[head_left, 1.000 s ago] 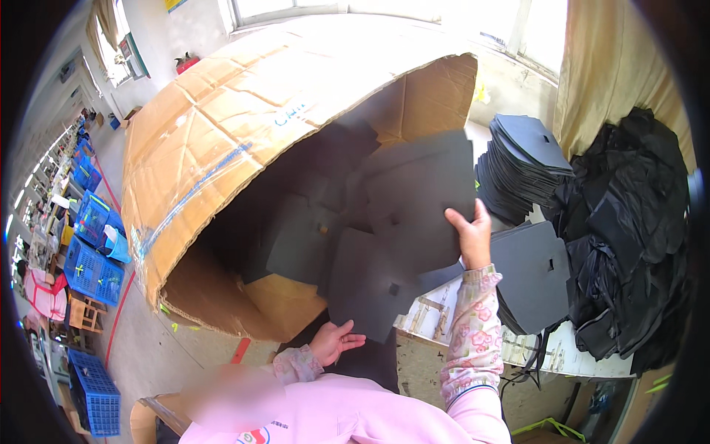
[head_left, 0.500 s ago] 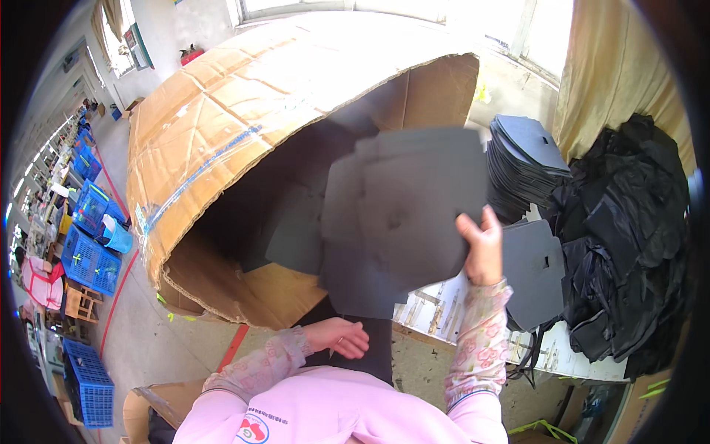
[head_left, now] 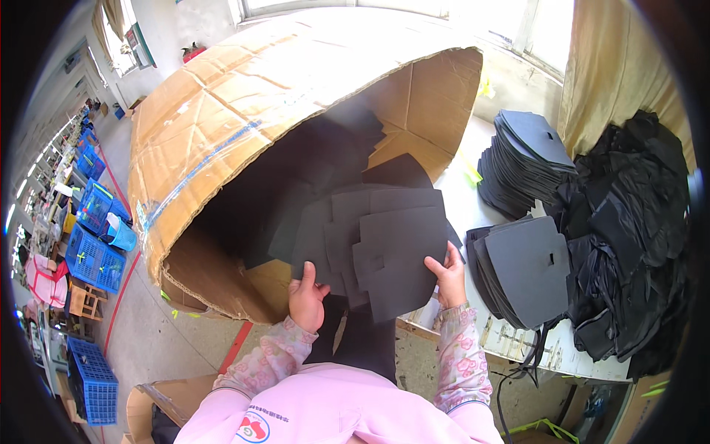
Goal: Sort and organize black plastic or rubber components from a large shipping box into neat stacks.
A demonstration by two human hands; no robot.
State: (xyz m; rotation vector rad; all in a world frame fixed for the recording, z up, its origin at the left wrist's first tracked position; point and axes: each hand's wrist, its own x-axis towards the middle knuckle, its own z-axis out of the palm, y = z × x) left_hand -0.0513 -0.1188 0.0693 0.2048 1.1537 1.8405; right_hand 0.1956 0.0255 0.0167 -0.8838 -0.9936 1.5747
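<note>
Between my two hands is a fanned bunch of flat dark grey panels (head_left: 403,255), each cut with notched edges. My left hand (head_left: 307,297) grips the bunch at its left edge, thumb on top. At the right edge my right hand (head_left: 447,275) holds it, thumb over the front panel and the other fingers mostly hidden. Just beyond lies the open mouth of a large cardboard box (head_left: 214,133) tipped on its side, with more dark panels in its shadow. To the right, a smaller stack of slotted panels (head_left: 525,270) rests on a white table (head_left: 506,339).
A taller stack of panels (head_left: 521,166) stands farther back on the table, beside a heap of black fabric (head_left: 629,244). Blue plastic crates (head_left: 95,259) line the floor at left. A curtain (head_left: 614,66) hangs at the far right.
My left hand has risen from my lap to take the bunch's left edge. The bunch has moved lower and nearer to me, and the small stack at right now shows more fully.
</note>
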